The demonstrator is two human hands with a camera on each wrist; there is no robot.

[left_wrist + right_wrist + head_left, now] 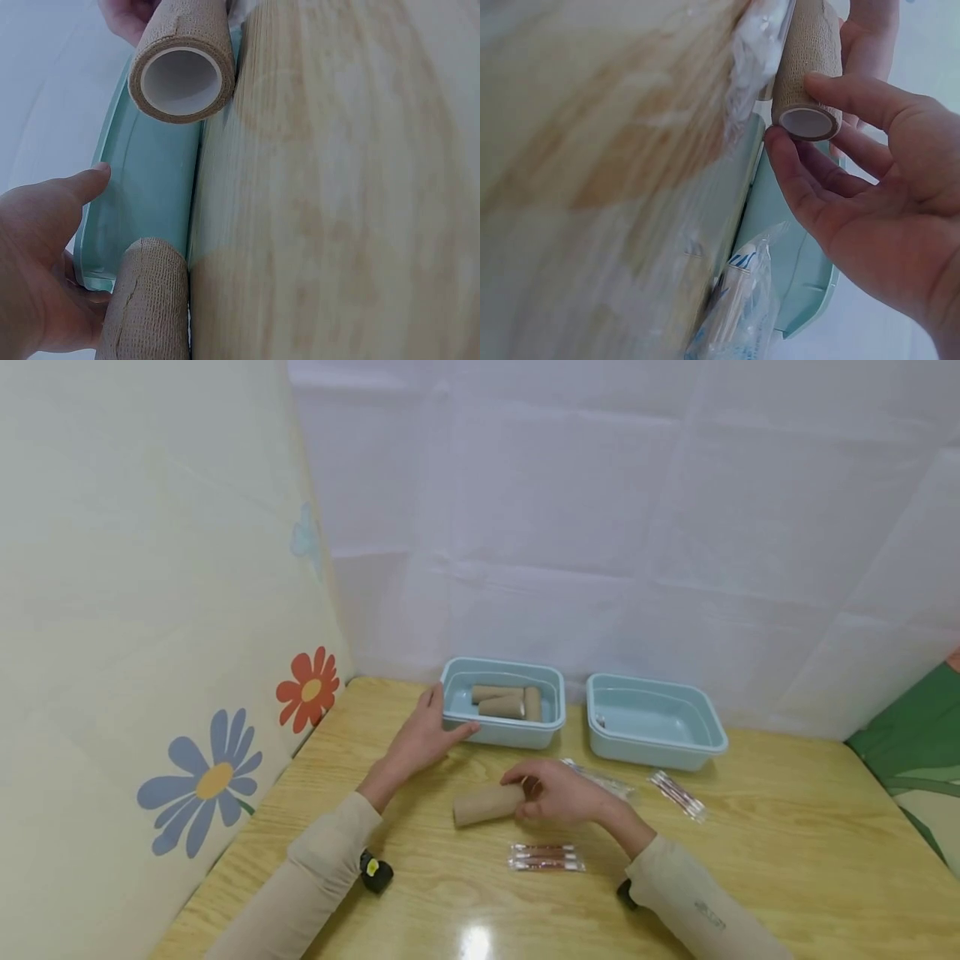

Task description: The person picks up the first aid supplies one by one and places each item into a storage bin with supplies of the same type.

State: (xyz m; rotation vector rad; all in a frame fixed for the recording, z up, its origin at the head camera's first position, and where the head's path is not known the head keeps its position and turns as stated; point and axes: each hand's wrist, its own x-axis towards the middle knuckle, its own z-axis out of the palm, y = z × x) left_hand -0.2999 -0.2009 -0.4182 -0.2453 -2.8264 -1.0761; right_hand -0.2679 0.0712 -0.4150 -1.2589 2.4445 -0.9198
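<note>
My right hand (558, 791) pinches the right end of a tan cohesive bandage roll (483, 806) with thumb and fingertips. The roll lies sideways in front of the left blue bin (517, 735), and its white core shows in the right wrist view. At the bin's left front corner, my left hand (422, 735) grips the rim, thumb over the front edge and fingers along the side. Several tan rolls (501, 707) lie inside that bin. Another bandage roll (146, 300) appears close below my left hand in the left wrist view; the left arm hides it in the head view.
Beside it stands a second blue bin (652, 756) with a small item (601, 721) at its left end. Clear packets of dark red swabs (546, 857) lie nearest the front, with another packet (678, 795) at right. A clear wrapped packet (611, 783) lies behind my right hand.
</note>
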